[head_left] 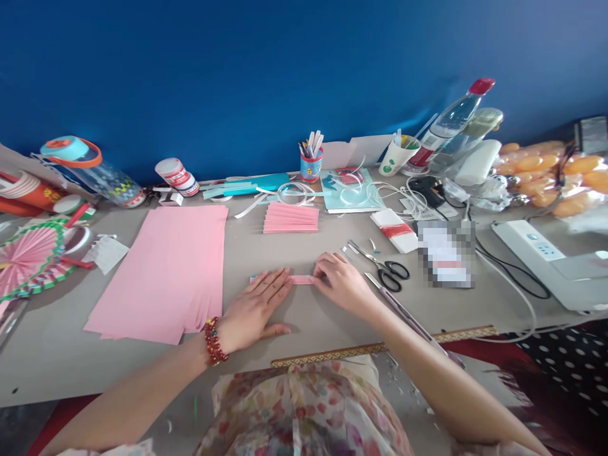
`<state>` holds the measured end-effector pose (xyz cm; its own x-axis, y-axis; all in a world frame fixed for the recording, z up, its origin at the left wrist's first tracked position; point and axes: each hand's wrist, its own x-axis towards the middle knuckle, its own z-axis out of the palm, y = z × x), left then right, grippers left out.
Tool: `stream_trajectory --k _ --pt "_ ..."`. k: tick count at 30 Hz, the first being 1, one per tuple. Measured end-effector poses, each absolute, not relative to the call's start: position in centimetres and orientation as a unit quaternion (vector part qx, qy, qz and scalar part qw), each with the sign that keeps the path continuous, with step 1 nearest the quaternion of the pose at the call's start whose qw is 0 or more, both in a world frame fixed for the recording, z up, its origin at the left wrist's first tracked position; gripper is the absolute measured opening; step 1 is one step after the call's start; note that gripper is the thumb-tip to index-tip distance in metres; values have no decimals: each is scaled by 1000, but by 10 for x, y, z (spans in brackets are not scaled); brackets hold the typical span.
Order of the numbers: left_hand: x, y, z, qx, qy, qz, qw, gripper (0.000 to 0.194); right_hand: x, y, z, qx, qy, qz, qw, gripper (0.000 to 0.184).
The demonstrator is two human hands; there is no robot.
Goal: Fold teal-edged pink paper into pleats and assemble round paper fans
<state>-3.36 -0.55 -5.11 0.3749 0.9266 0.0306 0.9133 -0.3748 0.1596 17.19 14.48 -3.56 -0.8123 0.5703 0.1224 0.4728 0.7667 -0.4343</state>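
Observation:
A narrow folded pink paper strip [303,280] lies crosswise on the table in front of me. Flat on its left part rests my left hand [259,301], fingers stretched out, pressing the paper down and covering much of it. My right hand [341,278] has its thumb and fingers closed together at the strip's right end, which they partly hide. Behind the hands sits a stack of folded pink paper pieces [291,218]. To the left is a large pile of pink paper sheets [164,266], fanned at its lower corner. Black-handled scissors [387,269] lie just right of my right hand.
A purple-grey long tool [403,310] lies by my right forearm. Rightward are a white card bundle [394,230] and a power strip [536,250]. A pink paper fan [33,259] is at left. A pen cup [311,164] and bottle [449,126] stand by the blue wall.

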Motion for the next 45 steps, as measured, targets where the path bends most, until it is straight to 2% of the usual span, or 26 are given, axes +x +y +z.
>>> stream_trajectory --k 5,9,14,20,35,45 --pt "-32 -6 -50 824 559 64 58 91 177 144 -38 -288 -921 215 154 6" --pt "-30 -7 -51 824 562 53 56 94 185 133 -34 -256 -927 211 175 27" --pt "-30 -7 -48 825 560 50 53 95 186 114 -33 -216 -964 118 102 41" --pt "-30 -8 -46 825 562 50 39 92 195 108 -44 -243 -963 78 88 40" --pt "-45 -17 -47 800 598 36 24 102 206 109 -50 -261 -948 138 116 43" --pt "-49 -20 -46 796 602 46 38 101 204 103 -54 -270 -950 111 112 48"
